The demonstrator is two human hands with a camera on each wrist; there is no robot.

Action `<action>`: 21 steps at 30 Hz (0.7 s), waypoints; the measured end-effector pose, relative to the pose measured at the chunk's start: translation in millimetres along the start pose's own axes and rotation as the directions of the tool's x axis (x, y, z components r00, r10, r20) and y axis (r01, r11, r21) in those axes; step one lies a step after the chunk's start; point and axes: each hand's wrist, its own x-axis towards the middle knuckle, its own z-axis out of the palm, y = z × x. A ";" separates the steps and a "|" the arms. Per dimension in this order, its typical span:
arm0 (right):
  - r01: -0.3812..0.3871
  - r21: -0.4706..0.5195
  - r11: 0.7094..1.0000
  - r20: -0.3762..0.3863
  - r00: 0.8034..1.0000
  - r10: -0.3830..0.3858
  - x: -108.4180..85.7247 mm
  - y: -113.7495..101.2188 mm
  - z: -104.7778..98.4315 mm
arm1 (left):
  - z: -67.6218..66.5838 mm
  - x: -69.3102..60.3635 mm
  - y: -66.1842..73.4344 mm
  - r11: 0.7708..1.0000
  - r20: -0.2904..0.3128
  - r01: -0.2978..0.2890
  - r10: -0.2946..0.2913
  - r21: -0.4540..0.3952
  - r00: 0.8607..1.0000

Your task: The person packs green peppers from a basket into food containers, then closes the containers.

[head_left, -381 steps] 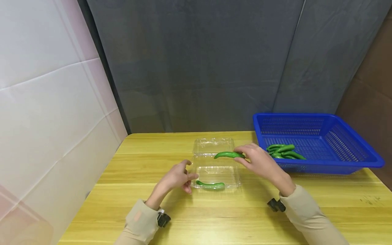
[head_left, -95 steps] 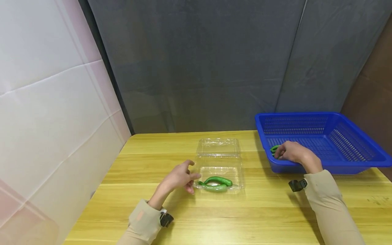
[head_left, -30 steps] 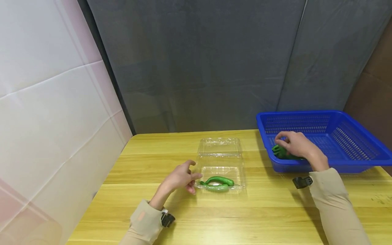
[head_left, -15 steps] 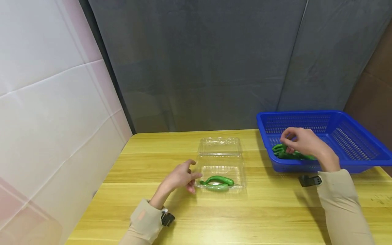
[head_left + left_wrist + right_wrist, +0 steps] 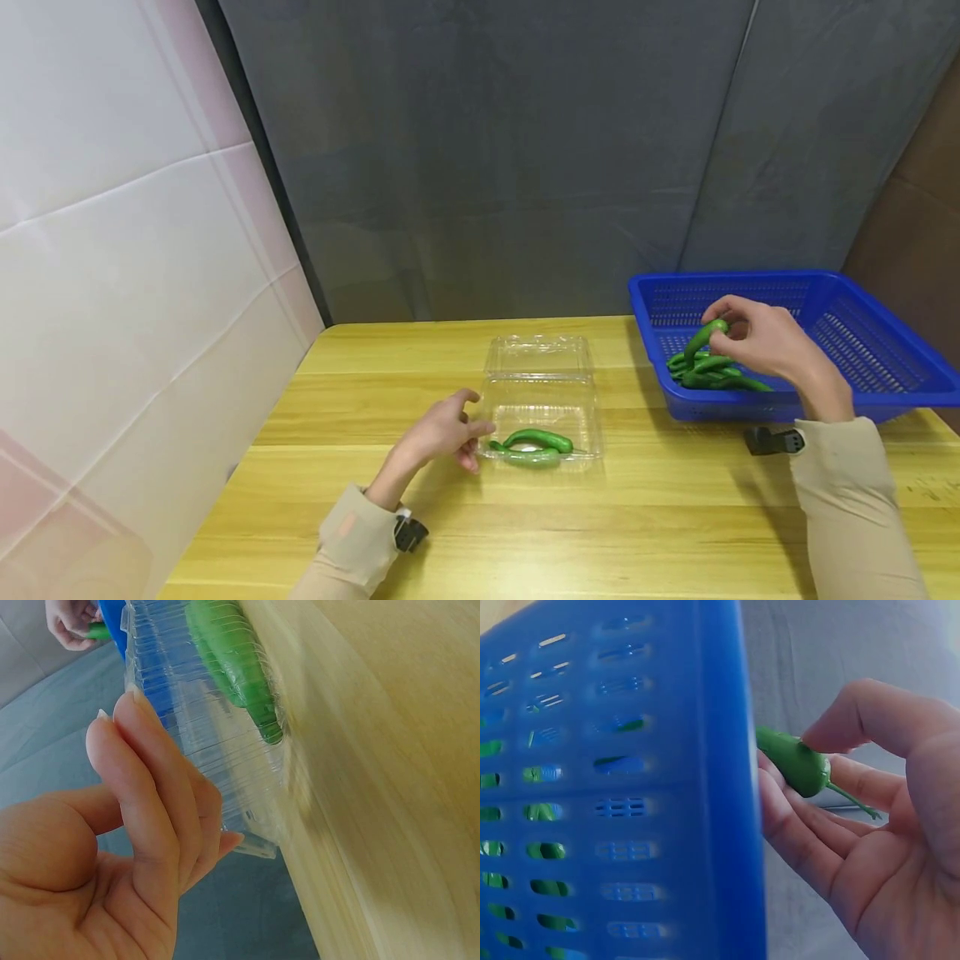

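Observation:
In the head view my right hand (image 5: 776,342) pinches a green chili pepper (image 5: 703,340) above the near left corner of the blue basket (image 5: 795,407). The right wrist view shows this pepper's stem end (image 5: 802,769) between thumb and fingers, beyond the basket wall (image 5: 667,825). More green peppers (image 5: 727,381) lie heaped below. My left hand (image 5: 442,429) is at the left side of a clear plastic clamshell box (image 5: 537,392), its fingers (image 5: 139,772) fairly straight and against the box wall. Two green peppers (image 5: 542,437) lie along the box's near side.
The box lies on a yellow wooden table (image 5: 525,533) with its lid (image 5: 538,357) folded back, away from the person. A grey curtain (image 5: 480,167) hangs behind the table. A white panel (image 5: 127,317) stands on the left, and a brown one (image 5: 907,242) on the right.
A second pepper has joined the first in the box. The right hand went back to the basket and has just lifted another pepper off the heap. The left hand stays by the box.

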 end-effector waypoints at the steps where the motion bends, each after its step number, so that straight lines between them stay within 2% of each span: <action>1: 0.008 -0.004 1.000 -0.012 1.000 -0.008 -0.3 0.6 -0.8 | 0.0 0.3 -0.1 1.000 0.001 0.000 0.000 0.000 1.000; 12: 0.032 0.022 0.999 -0.080 0.996 -0.030 -4.1 3.0 -5.4 | 2.2 0.9 -0.3 1.000 -0.009 0.000 0.000 -0.009 1.000; 21: 0.103 0.095 0.990 -0.196 0.977 -0.082 -5.5 -2.9 -1.7 | 2.0 0.0 0.3 1.000 -0.008 0.002 -0.002 -0.017 1.000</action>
